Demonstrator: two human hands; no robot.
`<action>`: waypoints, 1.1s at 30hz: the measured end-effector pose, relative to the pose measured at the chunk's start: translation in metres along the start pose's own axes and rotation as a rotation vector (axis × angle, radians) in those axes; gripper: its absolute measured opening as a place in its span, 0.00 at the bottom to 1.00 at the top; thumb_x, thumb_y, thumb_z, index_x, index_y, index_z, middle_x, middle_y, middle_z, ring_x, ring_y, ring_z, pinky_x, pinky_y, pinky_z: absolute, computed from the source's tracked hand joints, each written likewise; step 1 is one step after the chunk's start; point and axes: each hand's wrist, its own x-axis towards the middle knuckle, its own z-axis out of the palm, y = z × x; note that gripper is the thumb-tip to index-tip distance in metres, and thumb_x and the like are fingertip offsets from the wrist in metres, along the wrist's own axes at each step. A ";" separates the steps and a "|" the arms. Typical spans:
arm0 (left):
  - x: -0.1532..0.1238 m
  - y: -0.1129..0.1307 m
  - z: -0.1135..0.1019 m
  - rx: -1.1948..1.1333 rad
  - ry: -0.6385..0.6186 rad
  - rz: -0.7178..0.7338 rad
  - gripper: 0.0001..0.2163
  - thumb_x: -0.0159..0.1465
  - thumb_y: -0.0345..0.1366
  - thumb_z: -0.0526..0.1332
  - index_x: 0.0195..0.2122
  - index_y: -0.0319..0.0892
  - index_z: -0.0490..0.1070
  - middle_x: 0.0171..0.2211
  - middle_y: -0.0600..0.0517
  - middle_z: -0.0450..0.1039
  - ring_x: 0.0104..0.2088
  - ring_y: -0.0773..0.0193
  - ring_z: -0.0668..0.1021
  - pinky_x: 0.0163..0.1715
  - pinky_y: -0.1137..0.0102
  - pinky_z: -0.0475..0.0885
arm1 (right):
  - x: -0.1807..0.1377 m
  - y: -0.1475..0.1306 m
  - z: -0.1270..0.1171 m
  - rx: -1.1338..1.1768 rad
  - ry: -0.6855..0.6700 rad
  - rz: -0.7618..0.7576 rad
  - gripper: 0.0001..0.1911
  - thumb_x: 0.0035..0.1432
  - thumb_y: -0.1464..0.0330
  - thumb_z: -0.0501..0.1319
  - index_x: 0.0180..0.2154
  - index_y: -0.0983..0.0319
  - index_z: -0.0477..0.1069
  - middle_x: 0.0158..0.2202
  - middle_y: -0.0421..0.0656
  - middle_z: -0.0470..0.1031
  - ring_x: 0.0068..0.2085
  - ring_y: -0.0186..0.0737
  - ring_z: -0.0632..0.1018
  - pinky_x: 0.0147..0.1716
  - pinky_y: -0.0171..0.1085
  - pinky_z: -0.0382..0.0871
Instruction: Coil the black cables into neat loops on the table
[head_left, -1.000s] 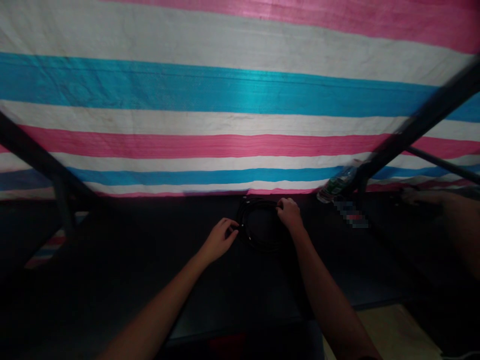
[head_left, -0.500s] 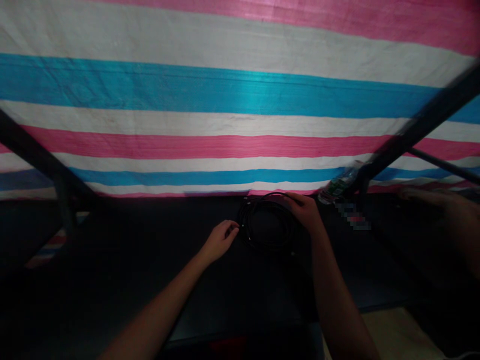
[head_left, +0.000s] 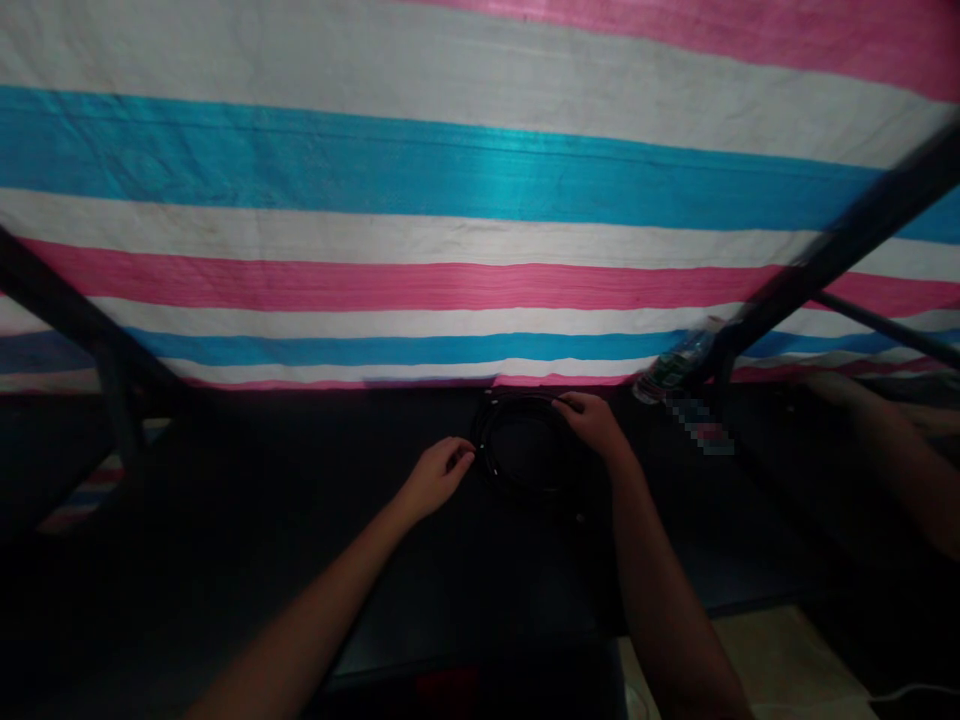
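Observation:
A coil of black cable (head_left: 525,450) lies on a dark table (head_left: 300,520) near its far edge. My left hand (head_left: 435,478) pinches the left side of the coil, fingers closed on it. My right hand (head_left: 596,425) grips the upper right part of the coil, fingers curled round the cable. The light is dim and the cable's ends are hard to make out.
A striped pink, white and blue tarp (head_left: 450,200) hangs behind the table. A plastic bottle (head_left: 671,365) lies at the back right beside a dark slanted bar (head_left: 825,260). Another person's arm (head_left: 892,460) reaches in at the right. A second dark bar (head_left: 67,310) crosses the left.
My right hand slid along the top of the coil, first to the right, then a little back left. My left hand stayed on the coil's left side.

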 end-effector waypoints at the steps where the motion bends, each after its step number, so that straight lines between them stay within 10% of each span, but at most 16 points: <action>1: 0.000 -0.001 0.000 0.000 0.001 -0.003 0.11 0.68 0.40 0.54 0.43 0.41 0.72 0.38 0.50 0.74 0.35 0.63 0.74 0.35 0.69 0.67 | 0.000 0.005 0.004 -0.072 -0.043 0.019 0.11 0.56 0.63 0.62 0.34 0.63 0.79 0.34 0.47 0.81 0.36 0.44 0.79 0.36 0.37 0.69; 9: 0.001 -0.003 0.000 0.003 0.002 -0.002 0.10 0.68 0.40 0.54 0.43 0.41 0.72 0.38 0.50 0.74 0.36 0.62 0.75 0.37 0.68 0.68 | 0.000 0.016 0.019 -0.338 -0.191 0.095 0.03 0.53 0.70 0.64 0.29 0.63 0.76 0.31 0.47 0.78 0.32 0.41 0.77 0.34 0.36 0.66; 21: 0.000 0.000 -0.002 -0.030 -0.002 -0.007 0.12 0.69 0.42 0.53 0.43 0.42 0.73 0.40 0.49 0.75 0.40 0.60 0.76 0.42 0.66 0.69 | -0.005 -0.011 -0.005 0.093 0.260 -0.093 0.11 0.61 0.61 0.57 0.40 0.61 0.70 0.28 0.41 0.73 0.27 0.37 0.73 0.28 0.34 0.65; 28: -0.001 -0.009 0.003 -0.221 0.043 -0.063 0.23 0.72 0.48 0.43 0.44 0.40 0.73 0.35 0.48 0.74 0.35 0.62 0.75 0.39 0.67 0.70 | -0.012 -0.031 0.003 0.749 -0.036 0.134 0.15 0.56 0.55 0.62 0.37 0.59 0.68 0.16 0.28 0.52 0.14 0.26 0.55 0.12 0.28 0.49; 33: -0.001 -0.004 0.000 -0.235 0.029 -0.091 0.24 0.71 0.50 0.43 0.44 0.39 0.73 0.36 0.49 0.74 0.36 0.62 0.74 0.40 0.67 0.69 | -0.012 -0.035 0.017 0.467 -0.141 0.054 0.14 0.59 0.56 0.59 0.37 0.61 0.70 0.20 0.34 0.65 0.19 0.31 0.67 0.19 0.31 0.63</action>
